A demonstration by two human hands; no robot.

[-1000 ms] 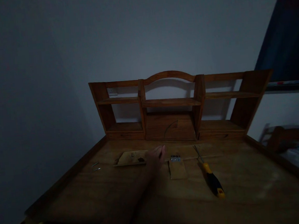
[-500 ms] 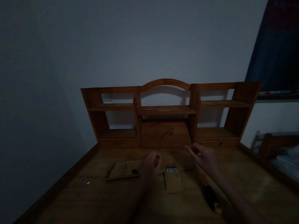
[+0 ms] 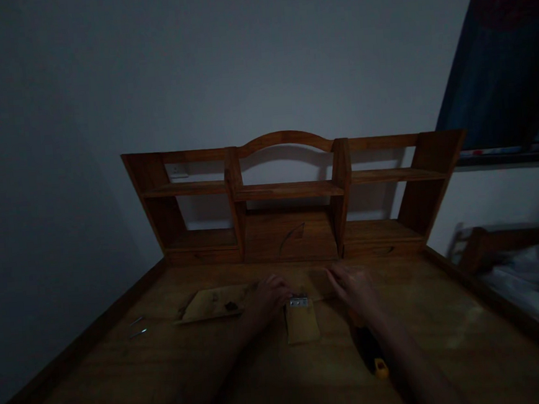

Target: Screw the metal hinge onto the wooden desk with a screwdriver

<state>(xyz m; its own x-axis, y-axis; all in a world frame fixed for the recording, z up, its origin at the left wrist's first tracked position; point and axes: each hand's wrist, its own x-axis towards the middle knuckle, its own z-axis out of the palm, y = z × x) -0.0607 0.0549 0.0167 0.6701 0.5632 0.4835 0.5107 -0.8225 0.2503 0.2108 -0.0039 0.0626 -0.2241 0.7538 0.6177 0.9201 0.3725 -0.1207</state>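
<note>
A small silver metal hinge [image 3: 298, 301] lies at the upper edge of a small rectangular tan board piece [image 3: 302, 324] on the desk. My left hand [image 3: 272, 294] is beside it with fingers bent, fingertips on the hinge's left end. My right hand [image 3: 350, 284] hovers right of the hinge, thumb and forefinger pinched; what is between them is too dark and small to tell. Under my right forearm lies a yellow-and-black handled tool [image 3: 371, 349], partly hidden. A longer torn tan board piece [image 3: 207, 305] extends to the left behind my left hand.
Two thin shiny metal pieces [image 3: 138, 332] lie on the desk's left side. A wooden shelf unit [image 3: 287, 190] stands along the desk's back against the wall. Raised wooden edges [image 3: 496, 302] border the desk. The room is dim.
My left hand has gone from a fist above the boards down to the hinge, its fingers reaching onto it. My right hand stays pinched nearby. The camera view has shifted slightly.
</note>
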